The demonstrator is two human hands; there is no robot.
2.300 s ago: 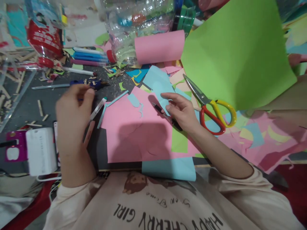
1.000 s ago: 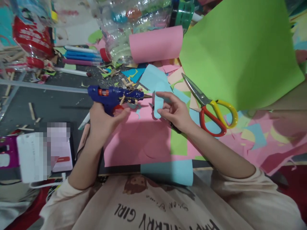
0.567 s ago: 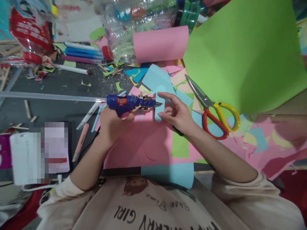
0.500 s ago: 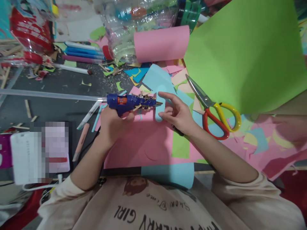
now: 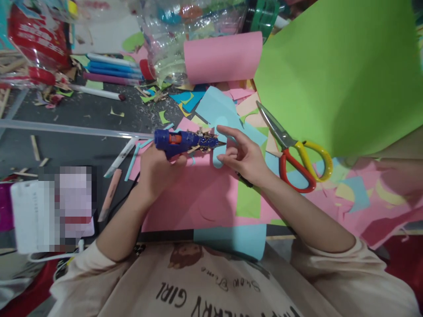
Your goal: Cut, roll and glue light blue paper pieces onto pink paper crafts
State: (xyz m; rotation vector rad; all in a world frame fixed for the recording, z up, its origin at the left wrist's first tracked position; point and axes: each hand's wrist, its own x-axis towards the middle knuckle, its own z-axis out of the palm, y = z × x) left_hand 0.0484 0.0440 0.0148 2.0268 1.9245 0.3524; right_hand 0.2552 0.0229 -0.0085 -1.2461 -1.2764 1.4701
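My left hand [image 5: 155, 171] is wrapped round the handle of a blue hot glue gun [image 5: 181, 143], whose metal tip points right. A long clear glue stick [image 5: 76, 127] sticks out of its back end, and wood bits cling to its nozzle. Between the thumb and index finger of my right hand [image 5: 245, 155] is a light blue paper strip [image 5: 218, 159] with rounded ends. The gun's tip lies over this strip; whether they touch I cannot tell. Beneath both hands lies a pink paper sheet [image 5: 185, 200].
Scissors [image 5: 287, 143] with red and yellow handles lie right of my right hand. Behind are a pink paper roll [image 5: 223, 57], a clear plastic bottle [image 5: 170, 61] and a large green sheet [image 5: 340, 79]. Pens [image 5: 114, 70], paper scraps and a phone [image 5: 77, 200] lie leftward.
My left hand has moved the glue gun slightly to the right, its tip further over the blue strip. My right hand stays almost where it was.
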